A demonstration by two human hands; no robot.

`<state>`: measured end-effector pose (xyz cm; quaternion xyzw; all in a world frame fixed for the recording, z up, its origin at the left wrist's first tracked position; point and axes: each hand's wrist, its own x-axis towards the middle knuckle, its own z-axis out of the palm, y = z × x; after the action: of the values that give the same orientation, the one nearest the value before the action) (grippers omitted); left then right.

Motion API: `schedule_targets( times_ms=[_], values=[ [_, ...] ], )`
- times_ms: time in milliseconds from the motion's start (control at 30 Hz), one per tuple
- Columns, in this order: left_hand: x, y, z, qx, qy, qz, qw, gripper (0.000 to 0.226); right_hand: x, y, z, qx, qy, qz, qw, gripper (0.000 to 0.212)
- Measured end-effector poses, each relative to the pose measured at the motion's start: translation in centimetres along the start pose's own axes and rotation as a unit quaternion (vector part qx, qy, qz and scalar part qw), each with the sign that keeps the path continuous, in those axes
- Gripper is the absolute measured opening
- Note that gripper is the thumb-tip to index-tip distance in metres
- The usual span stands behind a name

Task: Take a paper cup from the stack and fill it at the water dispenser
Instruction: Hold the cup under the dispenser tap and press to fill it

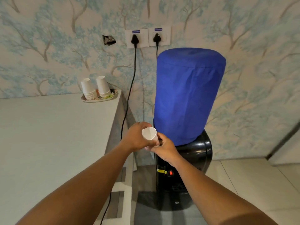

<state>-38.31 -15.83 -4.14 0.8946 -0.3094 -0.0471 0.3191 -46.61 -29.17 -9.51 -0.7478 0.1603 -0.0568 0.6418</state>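
Observation:
A white paper cup [150, 134] is held tilted with its mouth toward me, between both hands, just left of the water dispenser. My left hand [136, 138] wraps it from the left. My right hand [165, 149] grips its lower part from the right. The black water dispenser [194, 153] stands on the floor with a blue-covered bottle [188, 95] on top; its taps are hidden behind my right hand and wrist. Two upside-down stacks of paper cups [95, 89] stand on a patterned tray [113, 95] at the far corner of the white counter.
The white counter [48, 135] fills the left side, its edge close to my left arm. Two black plugs sit in wall sockets [147, 37], with cables [128, 98] hanging between counter and dispenser. Tiled floor [243, 176] lies to the right.

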Motion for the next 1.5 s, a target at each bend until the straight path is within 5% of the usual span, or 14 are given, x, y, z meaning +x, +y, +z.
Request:
schedule_targets(
  times_ms=[767,933,1133,1500],
  values=[
    [-3.5,3.4,17.6,-0.095,-0.228,0.008,0.969,0.09,-7.7,14.8,-8.1,-0.062,0.097,0.058,0.992,0.086],
    [-3.6,2.8,21.5,-0.101,-0.207,-0.016,0.973,0.084,-7.0,18.5,-8.7,-0.062,0.109,0.069,0.99,0.076],
    [-3.6,1.3,24.9,0.04,-0.014,-0.012,0.999,0.07,-6.6,23.0,-8.7,-0.045,0.141,0.099,0.984,0.069],
    [-1.3,-1.8,29.9,0.223,-0.007,0.054,0.973,0.1,-4.6,30.6,-8.1,-0.054,0.122,0.16,0.978,0.079]
  ],
)
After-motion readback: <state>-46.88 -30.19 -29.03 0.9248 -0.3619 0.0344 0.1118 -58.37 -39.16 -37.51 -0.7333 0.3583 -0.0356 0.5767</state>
